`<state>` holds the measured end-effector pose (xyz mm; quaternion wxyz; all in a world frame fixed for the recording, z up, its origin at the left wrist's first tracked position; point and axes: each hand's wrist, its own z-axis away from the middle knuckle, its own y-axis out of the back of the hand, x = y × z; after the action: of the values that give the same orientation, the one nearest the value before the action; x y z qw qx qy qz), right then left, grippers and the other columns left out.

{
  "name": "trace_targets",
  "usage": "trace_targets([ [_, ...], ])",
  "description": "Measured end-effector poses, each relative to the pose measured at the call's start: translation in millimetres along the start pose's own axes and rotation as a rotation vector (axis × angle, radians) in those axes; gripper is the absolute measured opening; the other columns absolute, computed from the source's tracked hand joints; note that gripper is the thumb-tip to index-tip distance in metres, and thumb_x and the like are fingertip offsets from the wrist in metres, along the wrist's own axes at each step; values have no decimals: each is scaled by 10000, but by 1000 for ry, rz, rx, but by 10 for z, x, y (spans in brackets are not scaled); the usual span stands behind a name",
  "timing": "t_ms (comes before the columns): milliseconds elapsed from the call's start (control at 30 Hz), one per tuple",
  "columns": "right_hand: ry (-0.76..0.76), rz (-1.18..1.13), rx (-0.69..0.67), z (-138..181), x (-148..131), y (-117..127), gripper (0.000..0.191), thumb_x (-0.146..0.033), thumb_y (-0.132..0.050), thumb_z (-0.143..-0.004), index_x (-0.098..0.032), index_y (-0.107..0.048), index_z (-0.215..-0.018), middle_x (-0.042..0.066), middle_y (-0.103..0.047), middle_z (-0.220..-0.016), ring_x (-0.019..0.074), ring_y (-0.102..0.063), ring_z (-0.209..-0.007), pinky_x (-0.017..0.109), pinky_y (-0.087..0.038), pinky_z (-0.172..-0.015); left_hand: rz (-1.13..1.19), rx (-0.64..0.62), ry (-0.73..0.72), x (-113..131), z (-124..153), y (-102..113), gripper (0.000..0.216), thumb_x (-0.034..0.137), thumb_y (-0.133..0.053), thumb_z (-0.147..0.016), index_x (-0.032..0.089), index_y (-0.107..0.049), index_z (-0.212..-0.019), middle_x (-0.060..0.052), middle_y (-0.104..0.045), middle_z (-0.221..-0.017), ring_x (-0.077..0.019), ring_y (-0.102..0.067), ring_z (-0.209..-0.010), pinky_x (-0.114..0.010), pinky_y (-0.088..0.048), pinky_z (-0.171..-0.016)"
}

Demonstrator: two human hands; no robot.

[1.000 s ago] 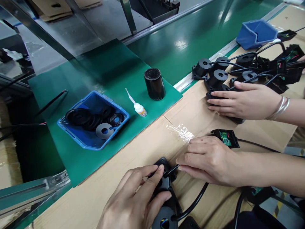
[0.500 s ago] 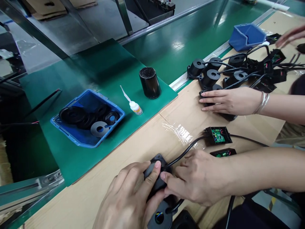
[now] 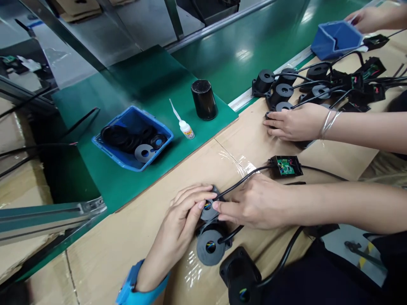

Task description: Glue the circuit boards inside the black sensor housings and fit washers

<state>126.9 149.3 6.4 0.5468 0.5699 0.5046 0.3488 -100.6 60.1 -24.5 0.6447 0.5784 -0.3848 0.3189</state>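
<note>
My left hand (image 3: pixel 187 216), with a blue band at the wrist, curls round a small black round housing (image 3: pixel 209 209) with a grey ring-shaped top and coloured wires in its hole. Thumb and index finger of my right hand (image 3: pixel 259 203) press the same housing's right edge, beside its black cable. Just below stands a second such housing (image 3: pixel 210 248), topped with a grey ring. A third black housing (image 3: pixel 243 275) is nearer me, partly cut off by the frame. The first housing's cable runs to an open black box with a green circuit board (image 3: pixel 288 166).
On the green mat are a blue bin (image 3: pixel 133 163) of black rings, a white dropper bottle (image 3: pixel 186 129) and a black cylinder (image 3: pixel 204 101). To the right, a co-worker's hand (image 3: pixel 295 123) rests by several cabled housings; another hand (image 3: pixel 369 20) is at a second blue bin (image 3: pixel 337 40).
The view has shifted, and my left hand has drawn back, uncovering the ring tops of two housings. The co-worker's far hand has moved to the second blue bin.
</note>
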Motion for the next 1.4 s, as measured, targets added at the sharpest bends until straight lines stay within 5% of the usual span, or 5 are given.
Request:
trace_targets([
  [433, -153, -55, -278, -99, -78, 228, 435, -416, -344, -1123, -213, -723, -1186, 91, -773, -937, 194, -680, -715, 281, -349, -570, -181, 79, -54, -71, 7, -49, 284, 394, -469, -1052, 391, -704, -1212, 12, -684, -1326, -201, -584, -1302, -440, -411, -1119],
  [700, -128, 23, -377, -143, -124, 304, 375, -375, -404, -1107, -171, -710, -1180, 99, -741, -844, 212, -657, -722, 301, -389, -589, -143, 100, -53, -30, 13, -75, 270, 384, -496, -1042, 376, -722, -1190, 14, -701, -1273, -209, -604, -1279, -410, -449, -1120],
  [933, -117, 17, -326, -101, -162, 283, 410, -316, -332, -1118, -135, -699, -1120, 108, -724, -802, 217, -646, -733, 305, -395, -612, 110, 120, 178, 43, 12, -179, 488, 498, -526, -1015, 376, -512, -1488, -18, -667, -1335, -211, -624, -1212, -402, -489, -1101],
  [1133, -88, 27, -297, -79, -142, 236, 375, -302, -363, -1112, -135, -688, -1194, 100, -729, -823, 219, -664, -724, 310, -370, -585, 288, 119, 289, 101, -137, -271, 555, 546, -653, -932, 353, -560, -1444, -23, -696, -1164, -169, -657, -1044, -283, -542, -887],
  [1400, -33, 12, -229, -32, -75, 175, 320, -316, -420, -1095, -169, -681, -1208, 77, -737, -790, 219, -677, -671, 292, -338, -531, 372, 52, 303, 65, -91, -216, 607, 559, -535, -994, 291, -435, -1530, -84, -676, -1351, -251, -612, -1290, -465, -450, -1162],
])
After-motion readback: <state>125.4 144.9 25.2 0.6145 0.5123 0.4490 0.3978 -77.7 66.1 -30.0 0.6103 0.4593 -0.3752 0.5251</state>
